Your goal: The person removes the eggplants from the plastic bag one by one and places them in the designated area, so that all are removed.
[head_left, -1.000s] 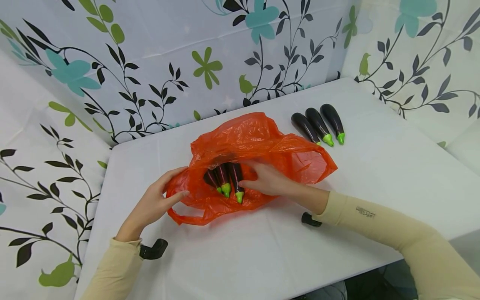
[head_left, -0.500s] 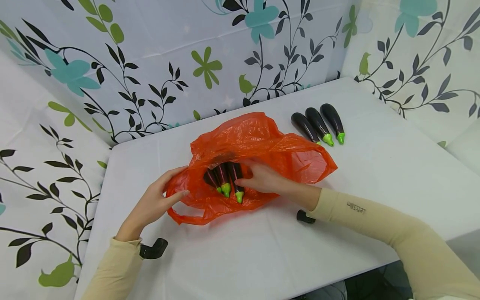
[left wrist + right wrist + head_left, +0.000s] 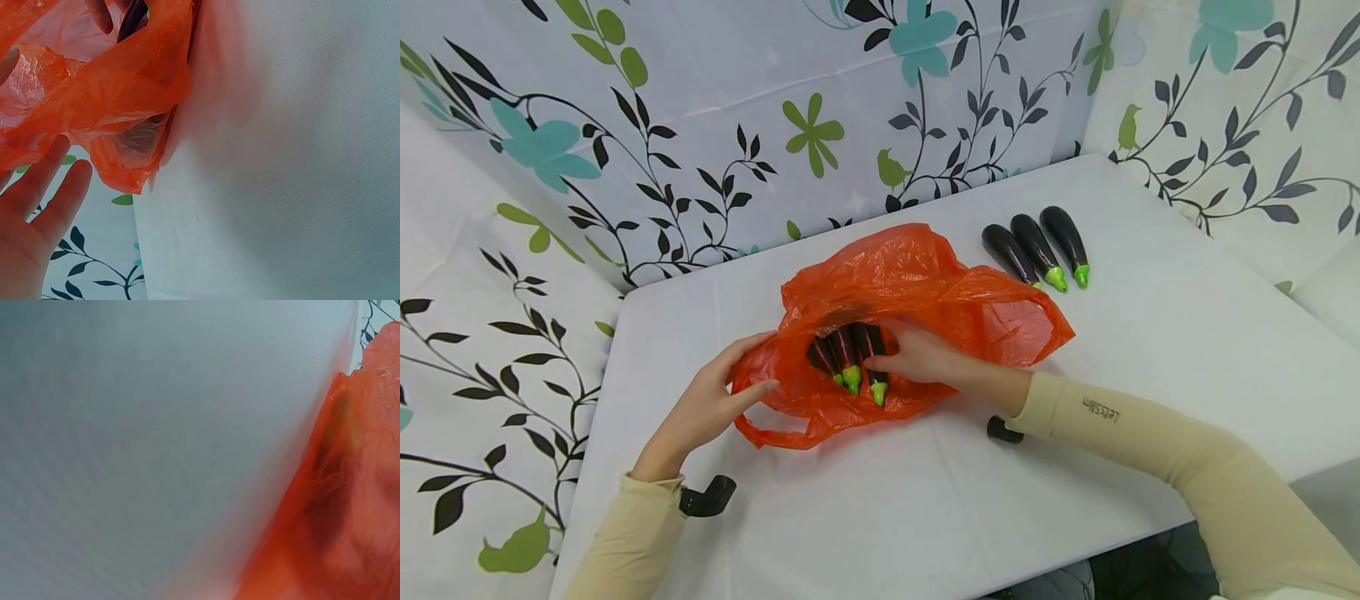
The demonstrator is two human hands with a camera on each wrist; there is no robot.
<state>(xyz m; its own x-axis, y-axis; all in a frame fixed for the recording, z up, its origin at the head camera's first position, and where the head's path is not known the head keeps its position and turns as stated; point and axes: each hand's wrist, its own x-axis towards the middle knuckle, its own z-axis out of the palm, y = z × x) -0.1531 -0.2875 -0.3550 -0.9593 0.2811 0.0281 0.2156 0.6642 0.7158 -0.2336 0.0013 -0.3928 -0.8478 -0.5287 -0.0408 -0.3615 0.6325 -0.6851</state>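
Observation:
An orange-red plastic bag [image 3: 865, 267] lies on the table with its mouth toward me. Inside the mouth are three dark purple eggplants [image 3: 846, 354], side by side, green caps facing me. My right hand [image 3: 925, 354] reaches into the bag and holds the rightmost eggplant [image 3: 874, 358]; its thumb lies across it and the other fingers are mostly hidden. My left hand [image 3: 707, 408] touches the bag's left edge, thumb and fingers spread; in the left wrist view its fingers [image 3: 69, 190] look straight beside the film. The right wrist view shows mainly tablecloth and bag.
Three more eggplants [image 3: 1033, 250] lie in a row at the back right, just beyond the bag. A white cloth covers the table [image 3: 865, 517]. Patterned curtains [image 3: 722, 133] stand along the back and sides. A bag handle [image 3: 775, 437] loops out at the front left.
My right hand and forearm have shifted a little left, the thumb now farther across the rightmost eggplant. The left hand and the bag look the same.

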